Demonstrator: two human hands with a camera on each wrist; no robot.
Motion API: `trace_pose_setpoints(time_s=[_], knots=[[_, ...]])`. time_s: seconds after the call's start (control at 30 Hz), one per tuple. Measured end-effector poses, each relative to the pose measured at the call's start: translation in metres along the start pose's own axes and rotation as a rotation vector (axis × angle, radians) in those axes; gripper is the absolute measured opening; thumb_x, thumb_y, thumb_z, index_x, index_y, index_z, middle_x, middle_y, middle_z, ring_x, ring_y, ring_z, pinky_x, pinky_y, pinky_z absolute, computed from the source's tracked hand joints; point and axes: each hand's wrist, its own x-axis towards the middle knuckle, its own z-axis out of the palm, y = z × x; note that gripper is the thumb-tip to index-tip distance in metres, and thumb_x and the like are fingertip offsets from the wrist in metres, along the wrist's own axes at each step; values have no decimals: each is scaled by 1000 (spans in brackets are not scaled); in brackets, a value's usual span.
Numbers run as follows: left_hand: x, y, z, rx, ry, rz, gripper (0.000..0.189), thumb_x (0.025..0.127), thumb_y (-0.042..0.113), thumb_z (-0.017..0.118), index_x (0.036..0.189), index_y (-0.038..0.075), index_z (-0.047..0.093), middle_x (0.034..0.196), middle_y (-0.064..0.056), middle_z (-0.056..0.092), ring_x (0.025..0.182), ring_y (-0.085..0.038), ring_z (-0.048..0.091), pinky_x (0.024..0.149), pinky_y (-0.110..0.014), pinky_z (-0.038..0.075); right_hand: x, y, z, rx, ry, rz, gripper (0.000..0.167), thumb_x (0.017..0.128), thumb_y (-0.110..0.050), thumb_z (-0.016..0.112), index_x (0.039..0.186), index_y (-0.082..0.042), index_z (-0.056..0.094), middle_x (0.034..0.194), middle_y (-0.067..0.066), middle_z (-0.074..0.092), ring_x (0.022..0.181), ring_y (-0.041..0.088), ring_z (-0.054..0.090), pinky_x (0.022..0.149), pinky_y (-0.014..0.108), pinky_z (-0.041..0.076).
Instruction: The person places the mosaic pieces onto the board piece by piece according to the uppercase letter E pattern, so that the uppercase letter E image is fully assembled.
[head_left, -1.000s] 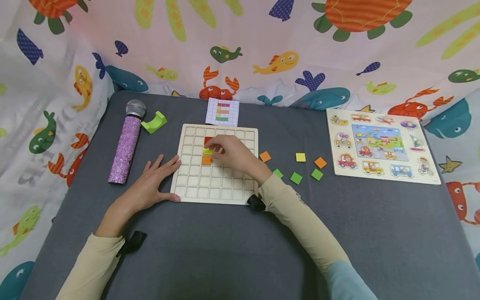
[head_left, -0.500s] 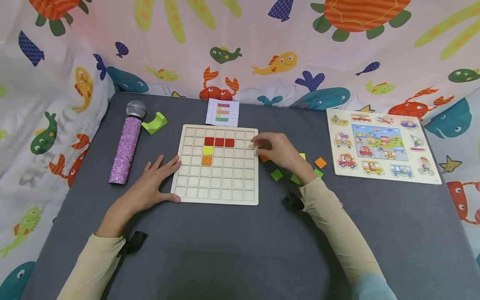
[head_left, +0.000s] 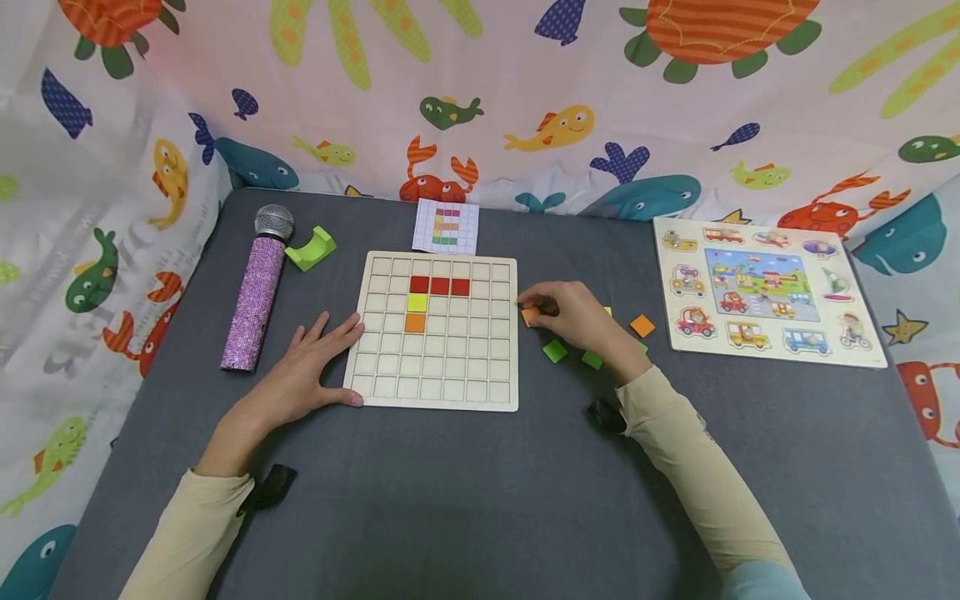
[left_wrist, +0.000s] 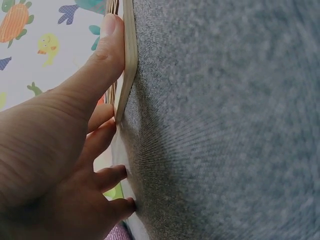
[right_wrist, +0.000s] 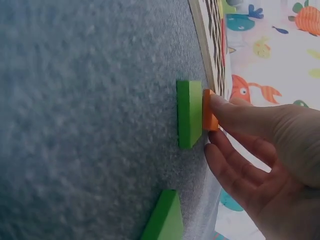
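Observation:
My left hand (head_left: pixel 307 371) rests at the left edge of a wooden grid board (head_left: pixel 431 387), fingers spread and thumb on its near left corner. Three red tiles (head_left: pixel 439 287) lie in a row on the board. Below the leftmost sit a yellow tile (head_left: pixel 417 303) and an orange tile (head_left: pixel 414 322). Just right of the board, my right hand (head_left: pixel 577 321) pinches a loose orange tile (right_wrist: pixel 208 111) lying on the cloth, thumb on its near side. Green tiles (head_left: pixel 555 351) lie close by; the hand partly covers some loose tiles.
Behind the board lies a pattern card (head_left: pixel 455 225). A glittery microphone (head_left: pixel 255 304) and a green curved block (head_left: pixel 312 249) are at the left. A picture puzzle (head_left: pixel 772 337) lies at the right. Another orange tile (head_left: pixel 642 326) sits right of my right hand.
My right hand has moved right, off the board's tiles, and down onto the loose orange tile beside it. The left hand has stayed at the board's edge.

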Motion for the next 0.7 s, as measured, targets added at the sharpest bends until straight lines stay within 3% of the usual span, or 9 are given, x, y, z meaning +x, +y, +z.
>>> trace_pose_setpoints(time_s=[0.3, 0.7], knots=[[-1, 3, -2, -11, 1, -2, 103, 71, 34, 86, 153, 4, 31, 161, -15, 21, 147, -47, 2, 114, -65, -2, 2, -9, -3, 34, 71, -37, 27, 86, 0, 72, 113, 0, 70, 90, 8, 67, 81, 20, 65, 76, 36, 56], [1, -1, 1, -1, 16, 11, 102, 70, 34, 86, 153, 5, 33, 160, -15, 23, 146, -48, 4, 114, -65, 0, 22, -36, 9, 82, 59, -69, 23, 89, -2, 70, 111, 0, 70, 87, 6, 66, 80, 17, 62, 75, 34, 55]])
